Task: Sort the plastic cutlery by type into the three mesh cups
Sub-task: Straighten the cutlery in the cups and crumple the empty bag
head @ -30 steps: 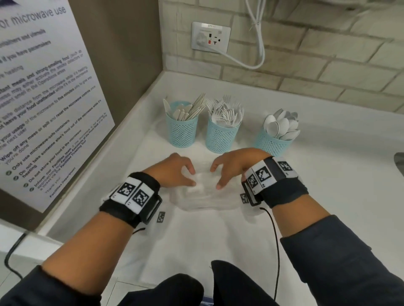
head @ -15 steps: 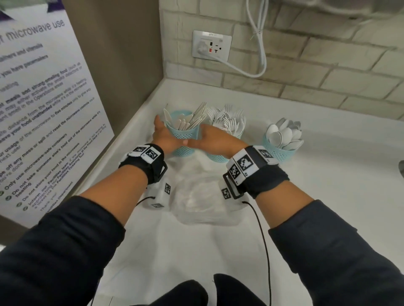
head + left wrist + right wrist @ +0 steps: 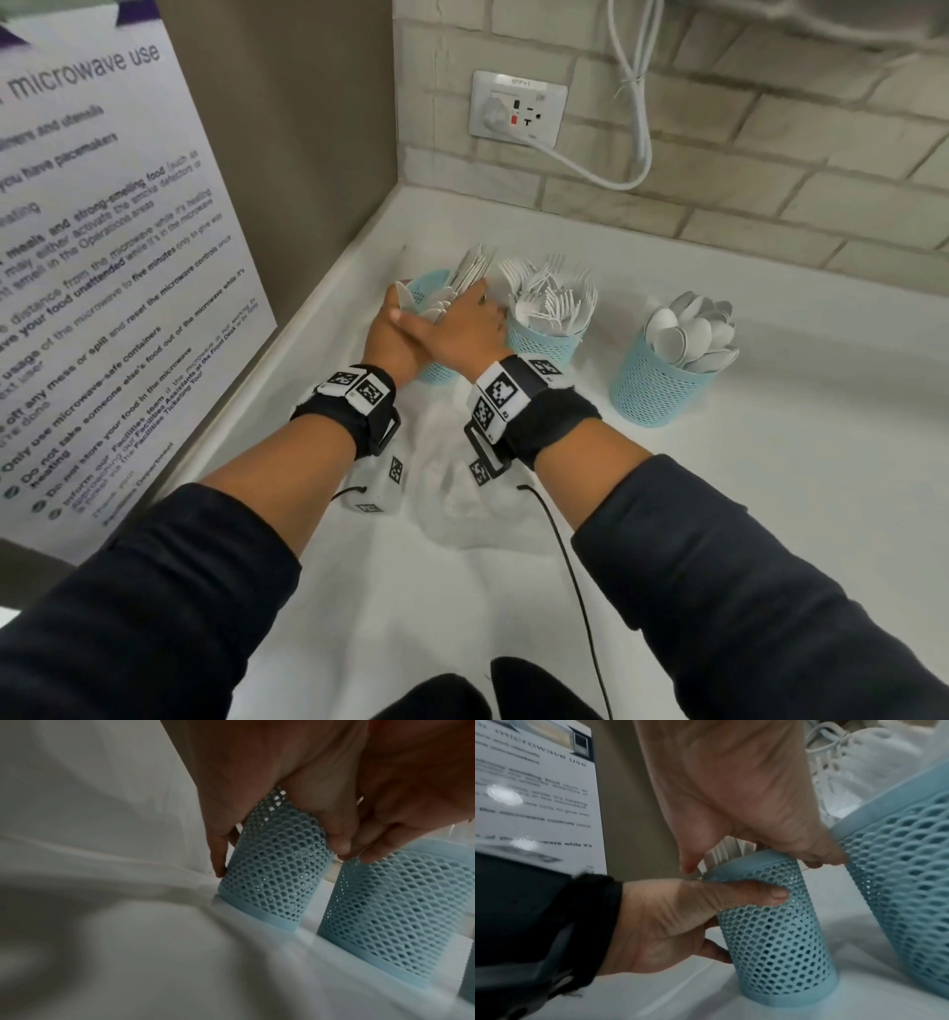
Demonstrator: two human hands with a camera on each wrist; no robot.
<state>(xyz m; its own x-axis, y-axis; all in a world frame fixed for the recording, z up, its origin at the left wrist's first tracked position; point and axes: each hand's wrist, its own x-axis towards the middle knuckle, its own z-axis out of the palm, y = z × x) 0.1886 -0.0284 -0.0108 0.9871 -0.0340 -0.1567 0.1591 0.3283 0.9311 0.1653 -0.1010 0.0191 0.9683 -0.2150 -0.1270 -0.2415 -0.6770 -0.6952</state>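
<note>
Three blue mesh cups stand in a row on the white counter (image 3: 770,462). The left cup (image 3: 436,371) holds white knives (image 3: 470,270), the middle cup (image 3: 544,344) forks (image 3: 554,298), and the right cup (image 3: 657,383) spoons (image 3: 688,329). My left hand (image 3: 396,324) grips the left cup (image 3: 777,933) round its upper side, thumb across the mesh. My right hand (image 3: 462,326) lies over that cup's mouth. Its thumb and fingers curve round the knives (image 3: 731,850). Much of this cup is hidden under both hands in the head view.
A crumpled clear plastic bag (image 3: 462,493) lies on the counter just below my wrists. A poster (image 3: 102,257) covers the left wall, close to the left cup. Behind the cups is a brick wall with a socket (image 3: 518,105). A black cable (image 3: 575,591) trails from my right wrist.
Both hands left the plastic bag and reached forward to the left cup. The left hand has closed round the cup and the right hand has settled over the knives.
</note>
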